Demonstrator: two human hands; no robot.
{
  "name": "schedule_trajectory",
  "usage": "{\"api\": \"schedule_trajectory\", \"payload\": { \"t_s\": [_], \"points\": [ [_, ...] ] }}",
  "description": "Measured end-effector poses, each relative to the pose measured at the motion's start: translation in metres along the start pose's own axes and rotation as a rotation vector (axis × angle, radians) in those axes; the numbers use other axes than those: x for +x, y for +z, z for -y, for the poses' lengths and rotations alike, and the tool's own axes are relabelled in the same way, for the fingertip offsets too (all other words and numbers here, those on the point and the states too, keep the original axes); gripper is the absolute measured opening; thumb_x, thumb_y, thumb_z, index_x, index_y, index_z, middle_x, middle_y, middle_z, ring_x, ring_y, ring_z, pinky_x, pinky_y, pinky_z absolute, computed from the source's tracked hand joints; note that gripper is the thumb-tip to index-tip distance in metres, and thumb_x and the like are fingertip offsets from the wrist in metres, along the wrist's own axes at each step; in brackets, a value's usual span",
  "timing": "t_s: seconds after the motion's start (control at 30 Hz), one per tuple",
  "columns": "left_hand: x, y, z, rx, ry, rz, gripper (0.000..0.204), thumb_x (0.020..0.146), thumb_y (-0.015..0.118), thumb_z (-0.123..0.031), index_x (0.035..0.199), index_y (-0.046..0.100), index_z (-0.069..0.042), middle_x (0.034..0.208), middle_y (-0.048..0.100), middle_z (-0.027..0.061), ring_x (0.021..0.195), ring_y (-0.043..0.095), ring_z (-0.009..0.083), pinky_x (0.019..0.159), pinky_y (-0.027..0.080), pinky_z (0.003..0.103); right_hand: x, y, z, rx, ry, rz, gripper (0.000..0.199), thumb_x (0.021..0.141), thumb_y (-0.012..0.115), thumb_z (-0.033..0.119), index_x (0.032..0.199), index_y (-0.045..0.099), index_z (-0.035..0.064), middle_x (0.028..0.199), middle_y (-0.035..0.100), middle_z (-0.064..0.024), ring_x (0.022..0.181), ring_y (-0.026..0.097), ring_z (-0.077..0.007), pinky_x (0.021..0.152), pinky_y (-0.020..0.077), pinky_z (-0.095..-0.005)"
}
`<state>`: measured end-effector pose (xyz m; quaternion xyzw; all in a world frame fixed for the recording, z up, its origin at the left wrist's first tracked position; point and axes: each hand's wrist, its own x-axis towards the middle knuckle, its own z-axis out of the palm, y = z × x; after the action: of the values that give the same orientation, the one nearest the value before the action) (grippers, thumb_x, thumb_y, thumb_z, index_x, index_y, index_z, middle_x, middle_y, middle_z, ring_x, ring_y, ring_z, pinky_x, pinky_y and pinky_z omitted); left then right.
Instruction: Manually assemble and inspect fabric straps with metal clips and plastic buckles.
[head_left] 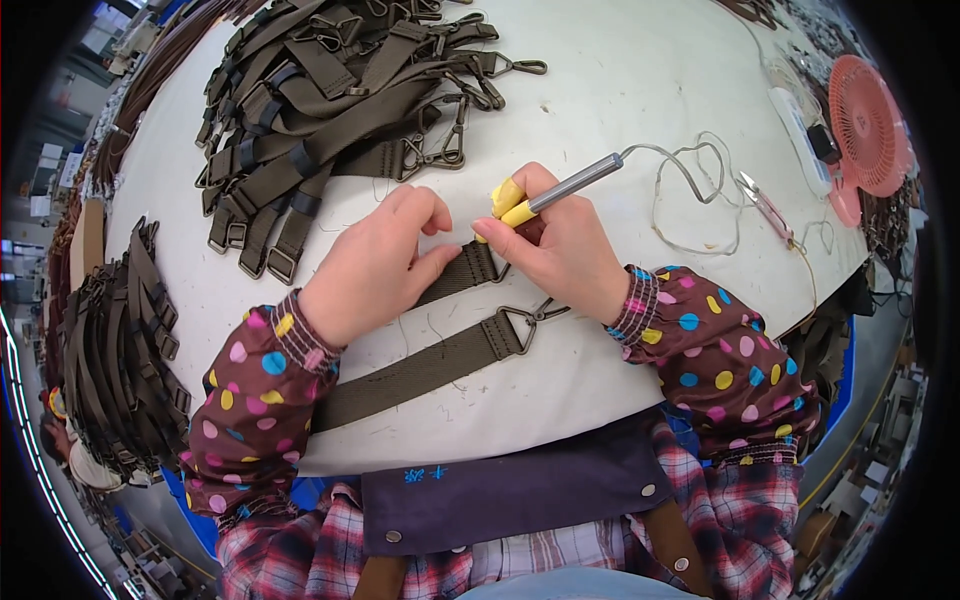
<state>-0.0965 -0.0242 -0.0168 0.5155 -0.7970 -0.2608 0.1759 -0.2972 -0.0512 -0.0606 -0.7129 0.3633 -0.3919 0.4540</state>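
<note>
My right hand (570, 235) grips a pen-shaped electric tool (575, 188) with a metal barrel, yellow grip and trailing wire. Its tip is down by the stitched end of a dark olive webbing strap (465, 275), where my fingers partly hide it. My left hand (375, 255) lies over the strap's left part, thumb at the stitched end. Its index finger is curved, with a gap to the thumb; the other fingers are hidden. Nearer to me lies a second webbing strap (420, 380), its metal ring (519, 332) and clasp toward the right.
A big heap of straps (340, 110) with buckles and hooks covers the far left. More straps (120, 350) hang at the left edge. To the right are a loose wire (658, 205), thread snips (766, 206), a white power strip (800, 140) and a pink fan (865, 125).
</note>
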Motion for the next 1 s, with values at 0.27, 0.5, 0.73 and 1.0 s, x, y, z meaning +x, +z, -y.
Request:
{"api": "schedule_trajectory", "payload": {
  "t_s": [0.27,0.5,0.73,1.0],
  "points": [
    [-0.013,0.023,-0.003,0.147,-0.068,-0.076,0.015,0.081,0.061,-0.011,0.089,0.052,-0.003,0.086,0.056,0.0122,0.069,0.06,0.032,0.06,0.05,0.039,0.002,0.004,0.002,-0.031,-0.02,0.035,0.024,0.088,0.066,0.013,0.091,0.043,0.0033,0.071,0.054,-0.0007,0.059,0.049,-0.0027,0.05,0.0406,-0.0191],
    [-0.006,0.012,0.002,-0.107,-0.153,0.0,0.011,0.082,0.061,-0.009,0.085,0.055,0.0,0.078,0.059,0.0111,0.066,0.061,0.0237,0.062,0.05,0.033,0.002,0.004,0.001,-0.04,-0.039,0.044,0.025,0.089,0.066,0.013,0.09,0.043,0.0032,0.068,0.052,-0.0005,0.057,0.048,-0.0033,0.049,0.0391,-0.0194],
    [-0.003,0.004,0.004,-0.249,-0.237,0.092,0.012,0.086,0.059,-0.01,0.088,0.055,0.002,0.077,0.061,0.0108,0.066,0.059,0.0197,0.062,0.048,0.031,0.002,0.004,0.0,-0.065,-0.057,0.044,0.025,0.088,0.066,0.013,0.09,0.043,0.0029,0.068,0.052,-0.0014,0.055,0.048,-0.0044,0.048,0.0384,-0.0203],
    [-0.004,0.005,0.007,-0.268,-0.232,0.088,0.013,0.087,0.058,-0.011,0.088,0.055,0.001,0.074,0.06,0.0104,0.064,0.057,0.0197,0.061,0.047,0.031,0.003,0.005,0.0,-0.077,-0.035,0.059,0.025,0.088,0.066,0.013,0.089,0.044,0.0029,0.068,0.052,-0.0018,0.055,0.048,-0.0049,0.048,0.0385,-0.0207]
  ]
}}
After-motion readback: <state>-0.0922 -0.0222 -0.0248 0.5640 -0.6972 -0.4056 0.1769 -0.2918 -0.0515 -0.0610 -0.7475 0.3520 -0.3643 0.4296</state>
